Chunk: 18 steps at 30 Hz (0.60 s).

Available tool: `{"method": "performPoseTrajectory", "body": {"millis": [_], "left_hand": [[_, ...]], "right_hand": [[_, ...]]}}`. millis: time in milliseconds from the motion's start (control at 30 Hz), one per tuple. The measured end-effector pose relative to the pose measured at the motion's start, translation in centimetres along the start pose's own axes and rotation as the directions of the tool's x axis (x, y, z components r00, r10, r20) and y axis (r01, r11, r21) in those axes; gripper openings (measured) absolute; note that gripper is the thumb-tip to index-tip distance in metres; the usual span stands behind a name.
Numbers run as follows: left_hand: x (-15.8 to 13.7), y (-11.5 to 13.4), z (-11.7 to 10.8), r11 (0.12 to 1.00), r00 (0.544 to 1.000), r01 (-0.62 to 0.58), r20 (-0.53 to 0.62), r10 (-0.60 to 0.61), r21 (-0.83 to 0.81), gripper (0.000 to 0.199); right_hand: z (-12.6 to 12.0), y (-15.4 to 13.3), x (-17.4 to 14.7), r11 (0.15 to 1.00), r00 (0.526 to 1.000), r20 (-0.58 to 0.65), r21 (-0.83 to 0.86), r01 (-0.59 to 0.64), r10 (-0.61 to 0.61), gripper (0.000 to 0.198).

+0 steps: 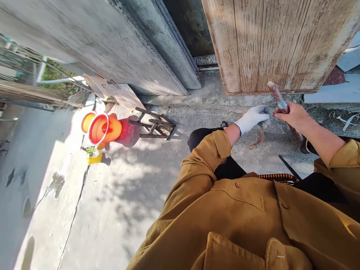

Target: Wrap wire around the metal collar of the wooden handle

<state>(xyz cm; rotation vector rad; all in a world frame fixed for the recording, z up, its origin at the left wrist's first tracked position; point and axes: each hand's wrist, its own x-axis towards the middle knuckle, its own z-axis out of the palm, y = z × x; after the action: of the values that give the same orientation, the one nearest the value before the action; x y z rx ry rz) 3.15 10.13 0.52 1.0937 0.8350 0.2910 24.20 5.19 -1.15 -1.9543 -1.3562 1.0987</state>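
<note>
A rough brown stick (275,91) stands at a tilt in front of me, with several turns of silvery wire (282,104) wound round its upper part. My right hand (295,117) is bare and closed round it just below the winding. To the left, a white knitted glove covers my left hand (255,118). Its fingers are curled together close to the stick, with a small gap between the two hands. What they pinch, if anything, is too small to make out. On the ground beneath lies a short curved piece of wood (257,140).
A wooden panel (261,45) leans against the wall ahead. Left of me stand a dark wooden stool frame (154,125) and orange buckets (105,129), with a yellow pot (95,159) nearby. Concrete slabs (135,45) rise at the upper left. An orange-and-black striped seat (277,177) shows under me.
</note>
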Motion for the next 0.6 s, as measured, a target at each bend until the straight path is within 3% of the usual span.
{"method": "performPoseTrajectory", "body": {"millis": [133, 233, 300, 400, 500, 600], "left_hand": [[-0.4, 0.6, 0.2, 0.989, 1.000, -0.003, 0.007, 0.002, 0.145, 0.011], [-0.3, 0.4, 0.0, 0.909, 0.995, -0.089, -0.006, 0.100, 0.407, 0.008], [-0.2, 0.2, -0.3, 0.754, 0.974, -0.176, 0.001, 0.226, 0.633, 0.014], [-0.2, 0.2, -0.4, 0.420, 0.930, -0.246, 0.091, 0.357, 0.874, 0.027], [-0.3, 0.3, -0.2, 0.116, 0.922, -0.266, 0.218, 0.320, 0.957, 0.035], [-0.2, 0.2, 0.1, -0.011, 0.936, -0.251, 0.246, 0.251, 0.968, 0.037]], "right_hand": [[0.6, -0.1, -0.2, 0.992, 0.997, 0.003, 0.099, -0.073, 0.073, 0.029], [1.2, -0.3, -0.5, 0.948, 0.991, 0.042, 0.287, -0.136, 0.130, 0.034], [1.5, -0.6, -0.7, 0.895, 0.985, 0.082, 0.413, -0.171, 0.150, 0.037], [1.7, -0.7, -0.9, 0.789, 0.968, 0.156, 0.562, -0.249, 0.195, 0.040], [2.0, -0.4, -0.8, 0.723, 0.949, 0.211, 0.614, -0.316, 0.235, 0.046], [2.2, 0.1, -0.5, 0.706, 0.940, 0.229, 0.621, -0.341, 0.253, 0.050]]}}
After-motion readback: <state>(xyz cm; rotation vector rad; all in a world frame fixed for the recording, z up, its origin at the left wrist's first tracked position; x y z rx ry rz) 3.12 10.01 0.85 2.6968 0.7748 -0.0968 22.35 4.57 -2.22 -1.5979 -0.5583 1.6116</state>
